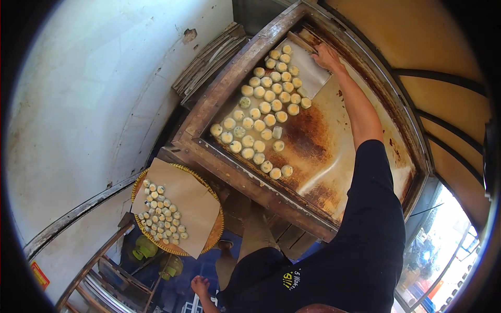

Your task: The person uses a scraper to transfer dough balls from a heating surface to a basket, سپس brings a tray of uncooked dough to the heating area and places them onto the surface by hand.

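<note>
My right hand (324,56) is closed on the upper edge of a wide metal scraper (318,77) that lies flat at the back of a large griddle (334,151). Round pale pieces with golden tops (276,104) cover the griddle's left part, some at the scraper's left side. Lower left, a round woven tray (219,219) lined with brown paper (190,198) holds several similar pieces (162,214). My left hand (200,285) hangs low by my leg, below the tray, its fingers curled with nothing visible in them.
A white wall (88,94) borders the left, with stacked flat boards (209,60) beside the griddle. Green gas cylinders (145,248) stand under the tray near a metal rack (94,276). An orange curved canopy (443,94) and a bright opening (433,250) are on the right.
</note>
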